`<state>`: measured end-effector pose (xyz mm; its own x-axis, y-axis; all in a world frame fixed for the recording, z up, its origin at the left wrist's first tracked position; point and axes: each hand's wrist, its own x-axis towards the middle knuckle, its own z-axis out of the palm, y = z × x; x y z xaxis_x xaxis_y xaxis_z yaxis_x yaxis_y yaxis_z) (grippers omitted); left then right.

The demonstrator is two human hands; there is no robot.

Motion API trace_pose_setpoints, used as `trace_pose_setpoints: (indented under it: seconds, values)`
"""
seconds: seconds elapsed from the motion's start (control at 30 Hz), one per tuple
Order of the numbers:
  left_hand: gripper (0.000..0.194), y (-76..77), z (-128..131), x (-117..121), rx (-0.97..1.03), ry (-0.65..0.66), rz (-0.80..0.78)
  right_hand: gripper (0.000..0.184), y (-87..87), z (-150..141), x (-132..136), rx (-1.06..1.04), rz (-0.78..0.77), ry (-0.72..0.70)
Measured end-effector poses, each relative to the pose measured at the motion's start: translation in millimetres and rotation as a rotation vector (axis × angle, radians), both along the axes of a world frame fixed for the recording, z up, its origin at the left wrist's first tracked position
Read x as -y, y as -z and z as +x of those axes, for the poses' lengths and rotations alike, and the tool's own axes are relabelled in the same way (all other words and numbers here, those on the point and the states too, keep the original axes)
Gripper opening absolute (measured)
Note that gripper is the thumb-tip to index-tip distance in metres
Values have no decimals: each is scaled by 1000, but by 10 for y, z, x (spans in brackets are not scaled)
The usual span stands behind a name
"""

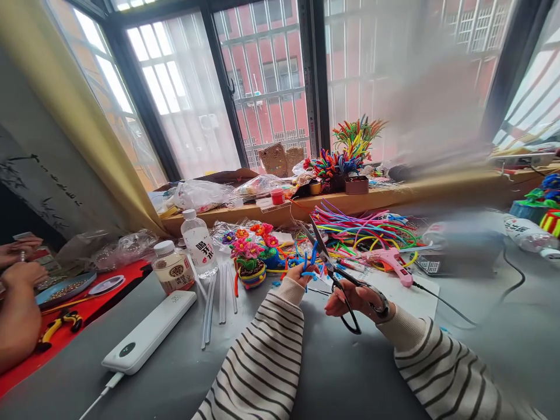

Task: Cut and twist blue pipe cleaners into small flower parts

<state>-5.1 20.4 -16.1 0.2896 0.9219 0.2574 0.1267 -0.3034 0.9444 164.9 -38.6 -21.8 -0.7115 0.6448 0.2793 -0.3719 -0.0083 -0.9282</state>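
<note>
My left hand (301,273) is closed on a blue pipe-cleaner piece (311,259), held up over the grey table (341,373). My right hand (356,298) grips black-handled scissors (329,263); their blades point up and left and stand open around the blue piece. Both arms wear striped sleeves. Just left of my hands stands a small pot of pink pipe-cleaner flowers (249,259).
A pink glue gun (391,261) and a pile of coloured pipe cleaners (367,228) lie behind my hands. Two bottles (199,244), glue sticks (221,294) and a white power bank (151,331) sit to the left. Another person's hands (20,274) work at the far left, near yellow pliers (59,325).
</note>
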Motion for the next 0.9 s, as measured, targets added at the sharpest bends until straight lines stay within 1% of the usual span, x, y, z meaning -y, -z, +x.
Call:
trace_pose_setpoints:
  seconds: [0.13,0.23,0.3,0.37,0.43,0.5,0.57,0.6,0.63,0.73,0.83,0.9]
  values:
    - [30,37,-30,-47,-100,-15,44,39,14,15,14,3,30,84]
    - [33,70,-39,-73,-131,-31,76,38,-2,4,46,7,70,153]
    - [35,82,-37,-74,-131,-43,100,38,-9,-5,58,-3,91,172]
    - [38,78,-39,-64,-122,-41,111,38,-8,-9,55,-11,95,152]
    - [41,49,-52,-42,-96,-14,107,37,-9,-2,42,-1,91,101]
    - [45,-10,-78,-11,-71,55,76,34,-17,13,28,16,86,56]
    - [52,-90,-116,22,-58,144,6,33,-29,32,20,14,87,28]
    - [54,-132,-137,36,-42,150,-8,32,-34,41,19,1,86,14]
    - [54,-171,-158,48,-22,138,-14,32,-38,50,17,-15,86,-2]
    - [44,-243,-215,55,5,60,15,33,-44,74,13,-34,79,-46]
    - [36,-231,-263,14,-40,-30,69,33,-36,94,0,-28,67,-60]
    - [32,-193,-293,-29,-83,-153,127,34,-21,103,-12,-35,63,-38]
